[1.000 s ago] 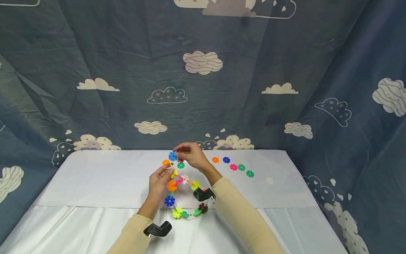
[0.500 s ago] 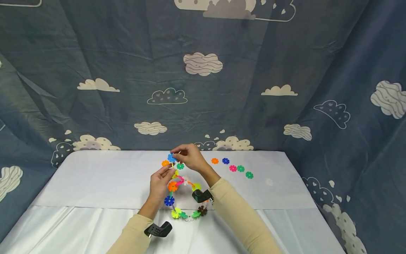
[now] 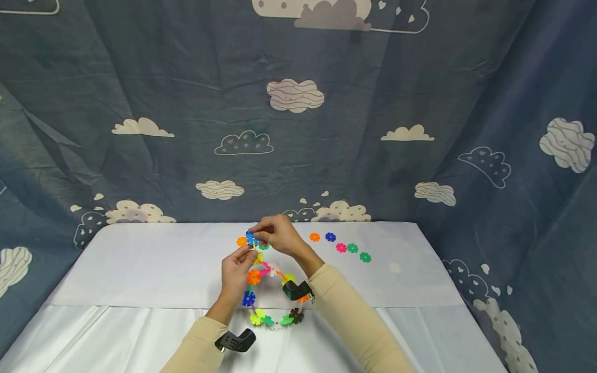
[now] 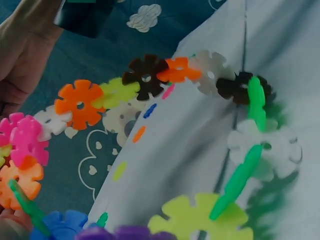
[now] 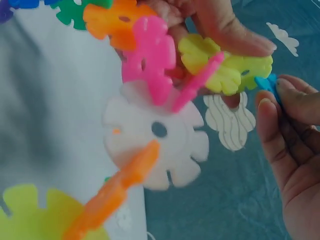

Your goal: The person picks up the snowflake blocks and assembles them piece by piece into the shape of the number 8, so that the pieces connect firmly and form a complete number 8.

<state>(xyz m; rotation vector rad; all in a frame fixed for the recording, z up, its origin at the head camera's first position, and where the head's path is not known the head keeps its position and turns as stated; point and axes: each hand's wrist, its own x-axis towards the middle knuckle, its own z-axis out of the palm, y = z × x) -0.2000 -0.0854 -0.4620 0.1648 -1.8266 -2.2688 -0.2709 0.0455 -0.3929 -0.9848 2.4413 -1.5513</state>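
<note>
Over the white-covered bench (image 3: 140, 269), left hand (image 3: 237, 270) pinches linked multicoloured plastic flower-disc chain (image 3: 254, 277); right hand (image 3: 282, 236) pinches blue plastic flower disc (image 3: 252, 238) at its end, joint unconfirmed; loose coloured discs (image 3: 341, 247) lie unattached

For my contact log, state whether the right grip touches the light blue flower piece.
Touching. In the right wrist view, the right grip pinches the light blue flower piece between thumb and finger.

Head view forward-down, farther; wrist views close, sharing disc chain (image 5: 131, 131).
</note>
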